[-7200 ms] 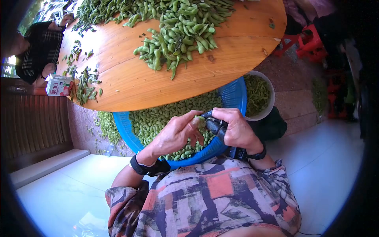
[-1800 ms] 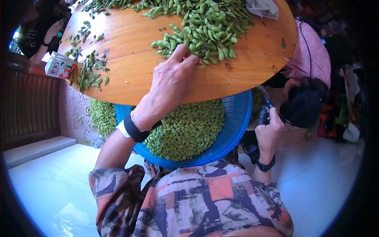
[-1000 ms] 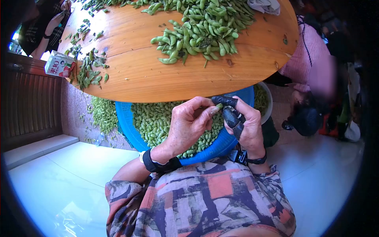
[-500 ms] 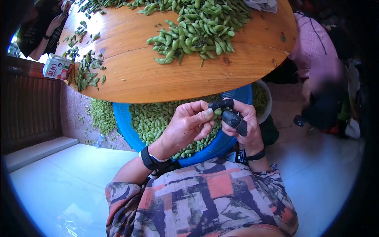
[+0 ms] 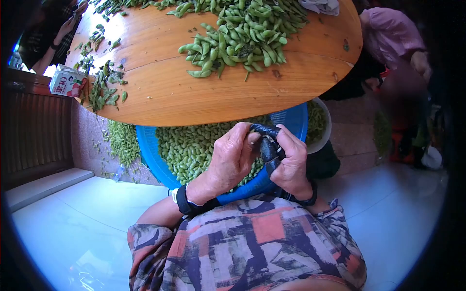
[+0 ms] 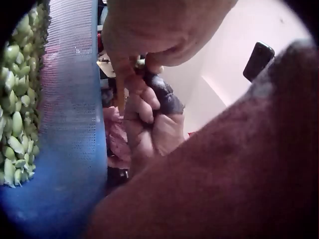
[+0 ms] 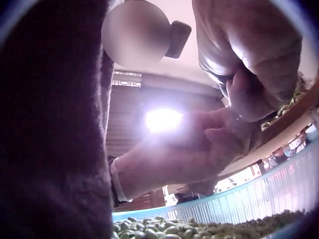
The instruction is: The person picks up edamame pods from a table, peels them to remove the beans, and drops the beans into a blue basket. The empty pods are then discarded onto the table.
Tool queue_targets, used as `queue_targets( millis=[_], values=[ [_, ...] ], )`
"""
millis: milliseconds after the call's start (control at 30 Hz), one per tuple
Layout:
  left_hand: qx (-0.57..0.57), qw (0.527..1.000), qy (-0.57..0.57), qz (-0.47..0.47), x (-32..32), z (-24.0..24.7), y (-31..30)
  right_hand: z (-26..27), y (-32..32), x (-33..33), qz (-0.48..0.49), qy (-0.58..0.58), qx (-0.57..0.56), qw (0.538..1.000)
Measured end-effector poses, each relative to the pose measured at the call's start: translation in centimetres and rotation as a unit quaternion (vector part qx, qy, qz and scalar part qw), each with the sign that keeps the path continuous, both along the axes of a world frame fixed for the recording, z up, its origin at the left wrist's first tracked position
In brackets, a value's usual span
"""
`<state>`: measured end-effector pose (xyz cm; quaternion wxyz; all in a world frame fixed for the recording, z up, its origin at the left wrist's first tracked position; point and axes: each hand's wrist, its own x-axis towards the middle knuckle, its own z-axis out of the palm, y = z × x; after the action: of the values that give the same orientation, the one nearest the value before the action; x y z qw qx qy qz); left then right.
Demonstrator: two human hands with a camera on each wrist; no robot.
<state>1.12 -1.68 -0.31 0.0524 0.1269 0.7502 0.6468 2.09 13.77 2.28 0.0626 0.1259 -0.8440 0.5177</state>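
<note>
Over the blue basket (image 5: 293,123) of shelled green soybeans (image 5: 182,153), my two hands meet fingertip to fingertip. The left hand (image 5: 229,157) pinches a green soybean pod (image 6: 141,63), of which only a small bit shows between the fingers in the left wrist view. Black wrapping (image 5: 269,151) covers the thumb and forefinger of my right hand (image 5: 292,162), which grips the same pod from the other side. In the right wrist view the left hand (image 7: 199,149) comes in below the right hand (image 7: 249,55). Ahead lies a pile of whole pods (image 5: 238,41) on the wooden table (image 5: 155,94).
The table edge overhangs the basket's far side. A white bucket (image 5: 328,127) of green pods stands right of the basket; a heap of green pods (image 5: 121,145) lies on the floor at left. A drink carton (image 5: 67,81) sits near withered leaves. A person in pink (image 5: 395,36) bends at right.
My left hand took a pod from the table pile and came back to the right hand. The fingers have since closed together, hiding the pod. The person in pink has shifted upward in view.
</note>
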Motion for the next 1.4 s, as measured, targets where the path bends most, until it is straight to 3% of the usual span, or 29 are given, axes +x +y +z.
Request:
queue_targets(
  millis=[33, 67, 100, 133, 167, 233, 267, 300, 367, 567, 633, 767, 833, 867, 900, 967, 1033, 1100, 1133, 1167, 1300, 1400],
  values=[
    [-0.016, 0.998, 0.051, 0.021, 0.0, -0.2, 0.1, -0.2, 0.0, -0.1, -0.001, 0.025, 0.007, 1.0],
    [-0.029, 0.999, 0.023, -0.001, -0.1, -0.2, -0.3, -0.1, 0.2, -0.3, -0.001, 0.025, 0.008, 1.0],
    [-0.029, 0.999, 0.024, -0.002, -0.3, 0.0, -0.5, 0.1, 0.5, -0.4, 0.004, -0.054, -0.019, 0.998],
    [0.021, 0.996, -0.078, -0.027, -0.4, 0.5, -0.6, 0.2, 0.7, -0.4, 0.01, -0.133, -0.045, 0.99],
    [0.07, 0.98, -0.179, -0.051, -0.5, 0.8, -0.7, 0.2, 0.8, -0.4, 0.01, -0.133, -0.045, 0.99],
    [0.127, 0.962, -0.235, -0.058, -0.5, 0.0, -0.8, -0.1, 0.7, -0.3, -0.003, -0.26, -0.156, 0.953],
    [0.161, 0.954, -0.249, -0.05, -0.5, -0.1, -0.7, -0.4, 0.3, -0.3, -0.01, -0.132, -0.047, 0.99],
    [0.195, 0.944, -0.262, -0.044, -0.5, -0.1, -0.7, -0.7, 0.0, -0.2, -0.008, -0.132, -0.048, 0.99],
    [0.194, 0.946, -0.255, -0.04, -0.4, 0.1, -0.6, -1.3, -0.4, 0.0, -0.026, 0.03, 0.052, 0.998],
    [0.168, 0.945, -0.279, -0.022, 0.2, -1.3, -0.7, -2.3, -1.0, 0.4, -0.035, 0.035, 0.072, 0.996],
    [0.222, 0.923, -0.311, -0.041, 0.1, -1.3, -0.8, -2.3, -1.1, 0.5, -0.04, 0.033, 0.065, 0.997],
    [0.244, 0.923, -0.295, -0.041, 0.2, -1.8, -0.5, -2.2, -0.9, 0.3, -0.038, 0.04, 0.064, 0.996],
    [0.348, 0.884, -0.311, -0.025, 0.3, -1.5, -0.4, -1.9, -0.6, 0.3, -0.033, 0.062, 0.074, 0.995],
    [0.348, 0.884, -0.311, -0.025, 0.2, -1.4, -0.5, -1.2, -0.4, 0.2, -0.026, -0.107, -0.083, 0.99],
    [0.348, 0.873, -0.341, -0.03, 0.1, -1.2, -0.8, -0.8, -0.1, 0.2, -0.017, -0.271, -0.236, 0.933],
    [0.346, 0.861, -0.371, -0.034, 0.0, -1.2, -1.0, -1.9, 1.0, 0.2, 0.012, -0.282, -0.271, 0.92],
    [0.363, 0.858, -0.362, -0.031, 0.1, -1.2, -0.9, -2.1, 1.2, -0.2, 0.019, -0.321, -0.353, 0.879],
    [0.357, 0.861, -0.361, -0.027, 0.2, -1.9, -0.8, -1.6, 0.6, -0.2, 0.003, -0.33, -0.309, 0.892],
    [0.351, 0.864, -0.361, -0.022, 0.3, -2.2, -0.8, -1.9, 0.0, -0.2, 0.008, -0.153, -0.144, 0.978],
    [0.349, 0.865, -0.36, -0.022, 0.3, -2.3, -0.8, -2.0, -0.4, 0.0, 0.011, 0.035, 0.029, 0.999],
    [0.316, 0.871, -0.375, 0.017, 0.4, -2.6, -0.5, -2.3, -0.7, 0.2, 0.02, 0.022, 0.027, 0.999],
    [0.229, 0.907, -0.352, -0.043, 0.3, -2.7, -0.8, -2.4, 1.1, 0.2, 0.009, -0.064, -0.032, 0.997]
  ],
)
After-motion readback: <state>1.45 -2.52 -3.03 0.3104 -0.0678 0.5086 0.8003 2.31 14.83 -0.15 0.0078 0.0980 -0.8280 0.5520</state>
